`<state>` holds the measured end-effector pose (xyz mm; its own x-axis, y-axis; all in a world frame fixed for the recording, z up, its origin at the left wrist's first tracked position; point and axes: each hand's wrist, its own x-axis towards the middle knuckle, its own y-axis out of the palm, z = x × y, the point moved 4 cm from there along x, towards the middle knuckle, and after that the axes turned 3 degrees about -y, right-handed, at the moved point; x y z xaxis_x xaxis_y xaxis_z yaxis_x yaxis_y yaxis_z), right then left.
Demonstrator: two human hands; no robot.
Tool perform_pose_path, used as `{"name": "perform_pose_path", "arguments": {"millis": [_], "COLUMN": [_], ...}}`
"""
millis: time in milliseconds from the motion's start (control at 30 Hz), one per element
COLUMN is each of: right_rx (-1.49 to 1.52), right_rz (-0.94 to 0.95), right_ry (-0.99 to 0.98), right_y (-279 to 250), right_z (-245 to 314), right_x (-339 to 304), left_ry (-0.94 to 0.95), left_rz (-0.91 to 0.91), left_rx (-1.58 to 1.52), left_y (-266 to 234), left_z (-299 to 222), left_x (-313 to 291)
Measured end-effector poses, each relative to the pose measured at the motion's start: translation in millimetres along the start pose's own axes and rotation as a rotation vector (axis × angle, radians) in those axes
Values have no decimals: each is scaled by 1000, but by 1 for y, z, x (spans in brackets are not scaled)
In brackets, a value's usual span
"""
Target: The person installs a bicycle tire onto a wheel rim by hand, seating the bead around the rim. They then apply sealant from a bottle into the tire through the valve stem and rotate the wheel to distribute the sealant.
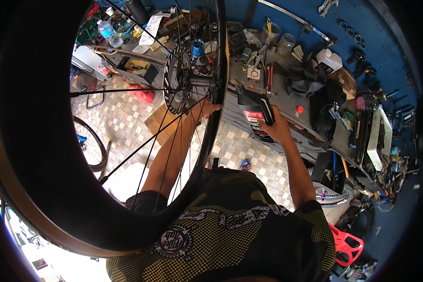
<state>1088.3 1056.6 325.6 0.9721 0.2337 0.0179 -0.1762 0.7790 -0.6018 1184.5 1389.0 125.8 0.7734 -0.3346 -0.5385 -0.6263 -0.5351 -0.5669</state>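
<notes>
A bicycle wheel with a black rim, tan-edged tyre, dark spokes and a disc brake rotor fills the left, very close to me. Beyond the spokes, my left hand is closed at the rim below the hub, its fingers partly hidden by spokes and rim. My right hand grips a black sealant bottle with a red and white label, around its handle side. The bottle leans, spout up and to the left, beside the workbench edge. A small red cap lies on the bench to its right.
The cluttered workbench carries orange-handled pliers, glass jars, black rubber pieces and a white jug. A water bottle stands far left. Below are a tiled floor, a cardboard piece and another bicycle wheel.
</notes>
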Motion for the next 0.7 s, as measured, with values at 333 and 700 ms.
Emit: {"name": "perform_pose_path", "arguments": {"millis": [333,700], "right_rx": [-78,-358], "right_rz": [67,237], "right_ry": [-28,-46], "right_y": [-5,-16], "right_z": [14,32], "right_x": [13,45], "left_ry": [-195,-334], "left_rz": [-191,-113], "left_rx": [-557,-411], "left_y": [-13,-16], "left_z": [-39,-31], "left_x": [-43,-43]}}
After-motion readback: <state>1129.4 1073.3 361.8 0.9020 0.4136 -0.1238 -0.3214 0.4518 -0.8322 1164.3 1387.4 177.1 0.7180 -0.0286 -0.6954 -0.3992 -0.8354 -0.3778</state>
